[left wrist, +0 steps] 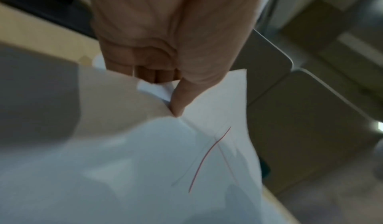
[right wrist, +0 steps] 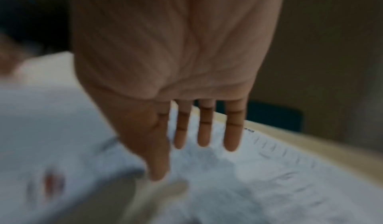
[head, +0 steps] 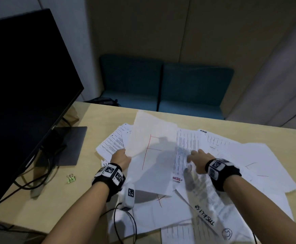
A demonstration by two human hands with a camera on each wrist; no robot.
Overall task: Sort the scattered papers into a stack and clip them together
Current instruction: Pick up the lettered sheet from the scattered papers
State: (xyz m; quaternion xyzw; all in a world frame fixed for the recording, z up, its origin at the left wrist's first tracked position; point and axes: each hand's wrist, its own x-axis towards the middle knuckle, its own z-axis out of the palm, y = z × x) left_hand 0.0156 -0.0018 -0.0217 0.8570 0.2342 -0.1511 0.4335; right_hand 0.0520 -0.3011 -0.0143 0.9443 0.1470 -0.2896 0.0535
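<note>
Many white papers lie scattered and overlapping across the wooden table. My left hand pinches the left edge of a few lifted sheets marked with red lines; in the left wrist view the thumb presses on top of these sheets and the fingers curl beneath. My right hand hovers with straight, spread fingers just above a printed page, holding nothing. A green binder clip lies on the table left of my left wrist.
A black monitor on a flat stand fills the left side, with cables trailing over the table. Teal seats stand beyond the far edge. A white device with a cord rests near my left forearm.
</note>
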